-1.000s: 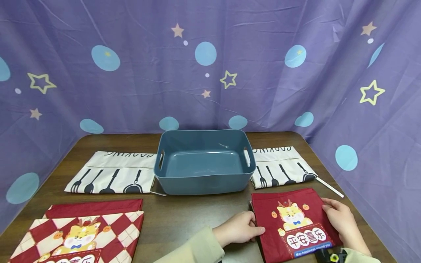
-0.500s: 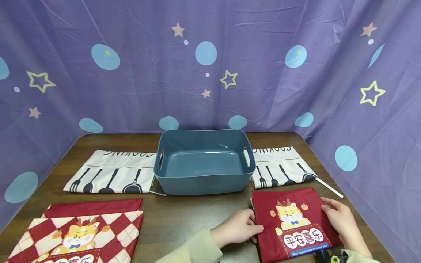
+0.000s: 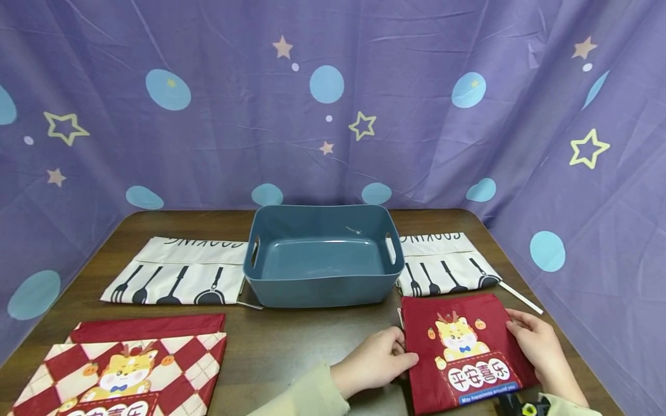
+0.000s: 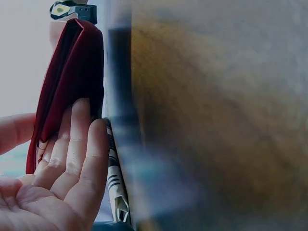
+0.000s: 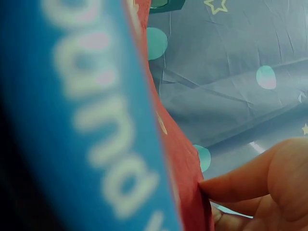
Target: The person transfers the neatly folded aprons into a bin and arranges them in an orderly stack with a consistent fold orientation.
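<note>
Both hands hold a folded red apron (image 3: 465, 346) printed with a cartoon dog, at the right front of the table. My left hand (image 3: 376, 357) grips its left edge, thumb on the printed face. In the left wrist view, the fingers (image 4: 77, 144) lie along the underside of the folded layers, with the thumb on the other side. My right hand (image 3: 536, 341) pinches the right edge; the right wrist view shows its thumb (image 5: 236, 185) against the red fabric (image 5: 190, 187). The apron's blue printed strip (image 5: 82, 120) looms blurred and close there.
A blue plastic basket (image 3: 322, 293) stands at the back middle. White folded cloths with utensil prints lie left (image 3: 177, 280) and right (image 3: 447, 268) of it, the right one trailing a white strap (image 3: 522, 297). A checked red-and-cream folded apron (image 3: 195, 370) lies front left.
The red apron and my left hand have shifted slightly toward the back of the table. My right hand keeps its pinch on the right edge. The other things stay put.
</note>
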{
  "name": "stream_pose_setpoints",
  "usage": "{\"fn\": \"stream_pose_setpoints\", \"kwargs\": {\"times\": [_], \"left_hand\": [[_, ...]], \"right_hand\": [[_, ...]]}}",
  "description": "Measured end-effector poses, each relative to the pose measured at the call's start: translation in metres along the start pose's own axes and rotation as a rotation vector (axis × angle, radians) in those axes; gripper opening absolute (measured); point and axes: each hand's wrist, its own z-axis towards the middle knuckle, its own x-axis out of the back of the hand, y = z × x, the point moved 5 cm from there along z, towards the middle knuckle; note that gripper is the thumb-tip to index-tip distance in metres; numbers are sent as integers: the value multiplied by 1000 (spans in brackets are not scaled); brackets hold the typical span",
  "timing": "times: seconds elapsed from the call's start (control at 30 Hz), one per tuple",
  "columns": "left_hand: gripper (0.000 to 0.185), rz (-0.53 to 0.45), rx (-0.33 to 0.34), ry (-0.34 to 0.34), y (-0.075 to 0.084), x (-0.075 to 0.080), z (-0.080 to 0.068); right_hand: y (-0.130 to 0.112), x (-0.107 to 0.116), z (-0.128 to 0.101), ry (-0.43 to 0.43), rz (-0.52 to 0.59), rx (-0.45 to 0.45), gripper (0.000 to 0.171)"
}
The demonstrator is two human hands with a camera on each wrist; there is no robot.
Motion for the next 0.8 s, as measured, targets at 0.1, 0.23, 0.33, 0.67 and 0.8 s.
{"fn": "stream_pose_setpoints", "kwargs": {"times": [0.1,0.23,0.33,0.67,0.8], "left_hand": [[18,43,-9,24,1,4,0],[19,99,-22,46,3,9,0],[18,105,-40,62,4,11,-1],[16,-55,-30,52,7,16,-7],[15,-60,-50,56,10,19,-8]], "right_hand": [[-3,1,0,0,8,-1,49],[-6,2,0,3,3,-3,50],[-9,2,-1,4,-3,-3,50],[-18,2,-1,-2,7,2,51],[-22,2,-1,-5,25,8,51]]}}
